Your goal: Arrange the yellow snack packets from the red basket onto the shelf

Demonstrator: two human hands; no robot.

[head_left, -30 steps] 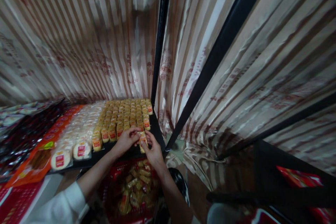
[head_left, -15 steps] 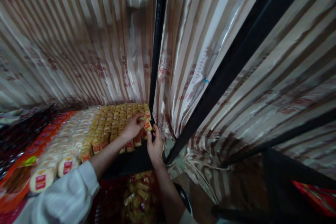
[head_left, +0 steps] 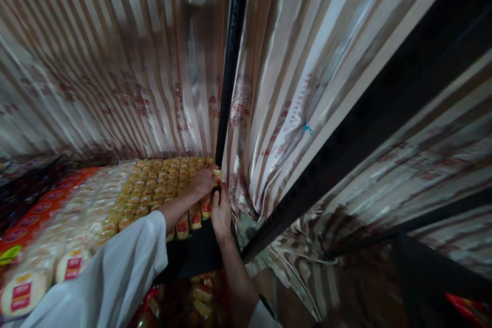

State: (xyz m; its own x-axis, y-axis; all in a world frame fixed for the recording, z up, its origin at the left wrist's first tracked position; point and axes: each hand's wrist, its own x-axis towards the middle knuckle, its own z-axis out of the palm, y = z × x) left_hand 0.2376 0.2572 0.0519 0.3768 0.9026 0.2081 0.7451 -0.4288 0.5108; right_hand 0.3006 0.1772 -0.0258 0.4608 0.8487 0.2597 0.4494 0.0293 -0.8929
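A small wrapped pastry with a red label is at the far right end of the pastry rows, against the black post. My left hand is closed on it from the left, its fingertips partly hidden. Just below and to the right, my right hand reaches up with thumb and fingers apart, the fingertips beside the pastry. Whether they press on it I cannot tell. Rows of yellow wrapped pastries stand close together left of and under my left forearm, red labels facing front.
White round wrapped cakes and an orange packet strip lie further left. Below the black shelf edge are loose wrapped pastries. Black posts and a striped plastic curtain enclose the corner. A red packet is at lower right.
My left hand has moved right and farther back with the pastry, to the end of the rows by the post. My right hand has shifted slightly left. The view has also shifted.
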